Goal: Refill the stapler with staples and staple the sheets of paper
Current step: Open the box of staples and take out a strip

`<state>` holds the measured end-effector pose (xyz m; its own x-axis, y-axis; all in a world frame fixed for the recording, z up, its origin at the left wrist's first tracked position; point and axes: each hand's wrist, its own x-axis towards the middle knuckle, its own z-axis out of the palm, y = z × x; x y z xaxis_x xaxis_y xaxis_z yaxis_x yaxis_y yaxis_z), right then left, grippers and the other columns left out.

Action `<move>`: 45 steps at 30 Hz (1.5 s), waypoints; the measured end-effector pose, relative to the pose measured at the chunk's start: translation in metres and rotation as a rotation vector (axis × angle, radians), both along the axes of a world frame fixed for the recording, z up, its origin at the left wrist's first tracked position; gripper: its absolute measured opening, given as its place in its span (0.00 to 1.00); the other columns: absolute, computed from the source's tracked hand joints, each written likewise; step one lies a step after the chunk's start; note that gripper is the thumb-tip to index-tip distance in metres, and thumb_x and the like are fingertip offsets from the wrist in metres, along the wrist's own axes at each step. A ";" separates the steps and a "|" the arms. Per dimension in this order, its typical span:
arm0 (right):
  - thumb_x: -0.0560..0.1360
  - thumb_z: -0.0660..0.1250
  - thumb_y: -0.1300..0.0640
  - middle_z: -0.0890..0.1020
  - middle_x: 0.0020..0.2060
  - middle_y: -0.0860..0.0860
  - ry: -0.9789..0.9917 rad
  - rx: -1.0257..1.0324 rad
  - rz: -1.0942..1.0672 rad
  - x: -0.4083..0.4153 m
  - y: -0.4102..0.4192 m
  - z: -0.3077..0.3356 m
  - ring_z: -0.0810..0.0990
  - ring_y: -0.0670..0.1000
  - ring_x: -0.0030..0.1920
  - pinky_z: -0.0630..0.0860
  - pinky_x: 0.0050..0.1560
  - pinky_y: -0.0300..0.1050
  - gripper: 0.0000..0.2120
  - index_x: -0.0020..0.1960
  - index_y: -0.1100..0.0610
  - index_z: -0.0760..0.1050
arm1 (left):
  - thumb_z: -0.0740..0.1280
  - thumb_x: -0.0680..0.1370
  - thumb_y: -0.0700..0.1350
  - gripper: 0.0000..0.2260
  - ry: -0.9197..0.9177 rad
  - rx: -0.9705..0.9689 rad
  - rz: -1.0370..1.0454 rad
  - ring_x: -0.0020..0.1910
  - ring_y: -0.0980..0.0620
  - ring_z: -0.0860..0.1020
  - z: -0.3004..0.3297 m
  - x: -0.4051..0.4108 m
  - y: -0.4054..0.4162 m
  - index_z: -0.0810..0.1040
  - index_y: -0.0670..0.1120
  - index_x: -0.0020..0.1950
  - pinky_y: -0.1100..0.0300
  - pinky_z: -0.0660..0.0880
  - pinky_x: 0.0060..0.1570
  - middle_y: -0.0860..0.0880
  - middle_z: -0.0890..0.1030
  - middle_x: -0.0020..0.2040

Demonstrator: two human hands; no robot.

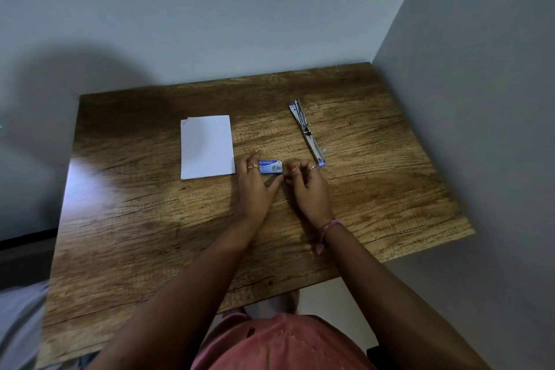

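So I've got the staple box pinned on the bench between both hands, right in front of me. My left hand holds it steady from the left end, fingers fairly straight alongside it and thumb tucked along the near edge, mostly so the little thing doesn't skate across the wood when I work the other end. My right hand is at the right end with its fingers curled in, picking at what I guess is the flap or inner tray. Can't honestly tell if they've got a proper pinch on anything yet or are just fiddling at the edge, they cover that bit.

The stapler lies flipped fully open, flat out in a long line, just beyond my right hand and near it, so the channel faces up and I can drop a strip in without juggling. The near tip sits close to my right knuckles.

The paper is stacked off to the left, apart from the box, out of the way until the stapler's loaded. Corners look slightly fanned, so I'll probably need to square them up first.
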<state>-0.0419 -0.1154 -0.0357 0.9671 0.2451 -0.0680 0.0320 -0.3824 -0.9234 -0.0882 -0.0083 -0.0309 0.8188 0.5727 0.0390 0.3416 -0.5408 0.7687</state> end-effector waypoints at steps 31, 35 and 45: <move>0.77 0.65 0.60 0.72 0.53 0.50 -0.223 -0.495 0.380 0.102 -0.078 0.028 0.70 0.44 0.53 0.64 0.54 0.35 0.18 0.66 0.50 0.75 | 0.65 0.75 0.41 0.23 0.004 0.048 -0.018 0.65 0.47 0.69 -0.007 -0.001 0.005 0.67 0.43 0.70 0.58 0.66 0.63 0.44 0.68 0.67; 0.77 0.66 0.58 0.72 0.53 0.52 -0.239 -0.585 0.454 0.113 -0.075 0.026 0.72 0.47 0.53 0.63 0.51 0.35 0.16 0.64 0.52 0.76 | 0.66 0.75 0.41 0.23 0.000 0.044 -0.021 0.64 0.47 0.71 -0.007 0.000 0.006 0.68 0.43 0.69 0.57 0.68 0.63 0.44 0.69 0.66; 0.74 0.69 0.60 0.80 0.49 0.52 -0.290 -0.512 0.360 0.113 -0.075 0.018 0.74 0.44 0.47 0.66 0.47 0.36 0.07 0.50 0.56 0.82 | 0.67 0.75 0.42 0.25 0.027 0.024 -0.092 0.63 0.51 0.70 -0.005 -0.005 0.010 0.66 0.45 0.72 0.63 0.66 0.62 0.46 0.67 0.66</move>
